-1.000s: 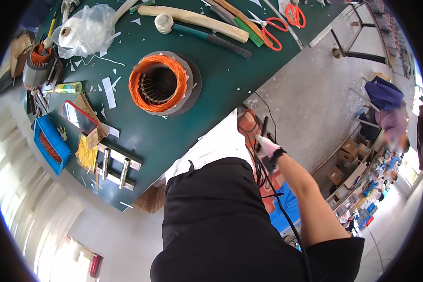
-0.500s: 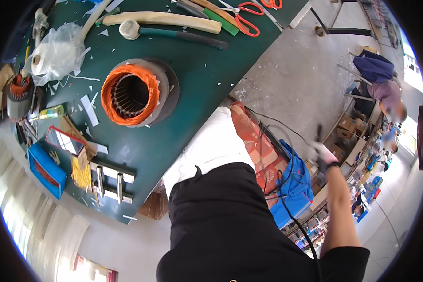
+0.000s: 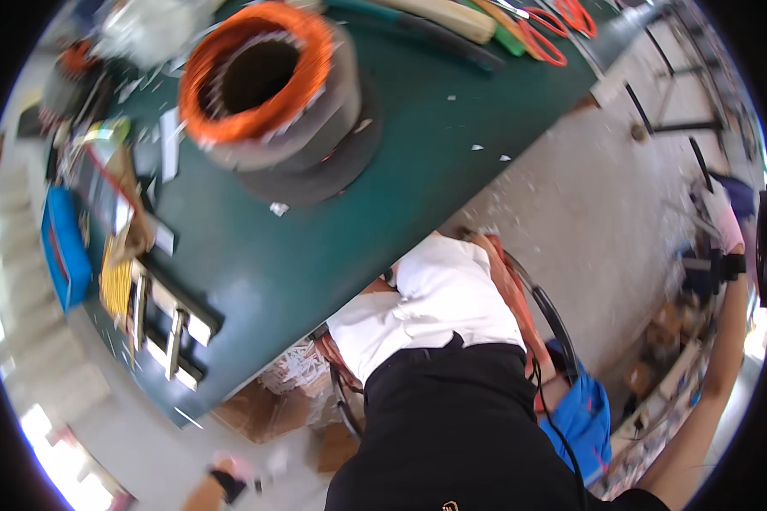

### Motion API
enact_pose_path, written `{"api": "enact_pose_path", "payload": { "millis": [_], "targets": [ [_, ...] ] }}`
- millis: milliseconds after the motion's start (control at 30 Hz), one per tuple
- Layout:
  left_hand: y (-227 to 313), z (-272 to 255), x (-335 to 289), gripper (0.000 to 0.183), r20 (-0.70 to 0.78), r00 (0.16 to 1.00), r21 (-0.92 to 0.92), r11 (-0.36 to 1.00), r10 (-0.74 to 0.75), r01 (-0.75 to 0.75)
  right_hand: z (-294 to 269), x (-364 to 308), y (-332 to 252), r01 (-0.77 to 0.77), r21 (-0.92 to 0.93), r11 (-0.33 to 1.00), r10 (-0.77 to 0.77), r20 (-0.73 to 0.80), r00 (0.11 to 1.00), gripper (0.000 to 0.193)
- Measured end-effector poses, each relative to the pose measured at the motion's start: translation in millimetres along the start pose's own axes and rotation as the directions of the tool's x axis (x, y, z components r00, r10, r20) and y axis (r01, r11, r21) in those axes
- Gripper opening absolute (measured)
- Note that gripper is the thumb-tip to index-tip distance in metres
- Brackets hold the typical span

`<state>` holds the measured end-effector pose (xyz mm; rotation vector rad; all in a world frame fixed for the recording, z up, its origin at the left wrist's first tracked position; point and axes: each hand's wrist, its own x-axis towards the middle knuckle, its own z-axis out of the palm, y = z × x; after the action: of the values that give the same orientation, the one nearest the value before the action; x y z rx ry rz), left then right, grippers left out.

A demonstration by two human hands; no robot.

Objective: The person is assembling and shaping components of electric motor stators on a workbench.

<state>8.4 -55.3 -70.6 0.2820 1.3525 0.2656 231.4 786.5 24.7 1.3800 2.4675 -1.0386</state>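
My right hand (image 3: pixel 723 217), in a whitish-pink covering with a black band at the wrist, is stretched far out to the right, off the table. It is closed around a black rod-like thing (image 3: pixel 700 162), whose end sticks up past the fingers; its kind is too blurred to make out. Low on the left, my left hand (image 3: pixel 233 468) hangs beyond the table's near edge, its fingers smeared by motion. A motor stator (image 3: pixel 341 111) with orange copper windings stands on the dark green table (image 3: pixel 383 170), apart from both hands.
Red-handled scissors (image 3: pixel 544 38) and a dark-handled mallet (image 3: pixel 435 38) lie at the table's far side. A blue box (image 3: pixel 64 247), yellow strips (image 3: pixel 115 285) and metal bars (image 3: pixel 175 345) sit at the left. Blue cloth (image 3: pixel 584 417) hangs beside the chair; a cardboard box (image 3: pixel 264 413) is below.
My right hand has swung up and farther right with the black rod-like thing. My left hand has come into view at lower left. The view has turned, bringing the stator closer.
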Motion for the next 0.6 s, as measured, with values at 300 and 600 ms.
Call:
{"api": "enact_pose_path", "payload": {
  "millis": [300,600],
  "targets": [
    [25,57,-46,0.028,-0.914,0.404,-0.102,0.982,-0.03,-0.158,290,-84,-227,0.532,0.213,0.82,-0.569,0.404,0.716,0.037],
    [117,-90,4,0.05,-0.985,-0.157,0.168,0.574,0.068,-0.801,381,27,-336,0.117,0.764,0.635,-0.692,0.495,0.525,0.031]
  ]
}}
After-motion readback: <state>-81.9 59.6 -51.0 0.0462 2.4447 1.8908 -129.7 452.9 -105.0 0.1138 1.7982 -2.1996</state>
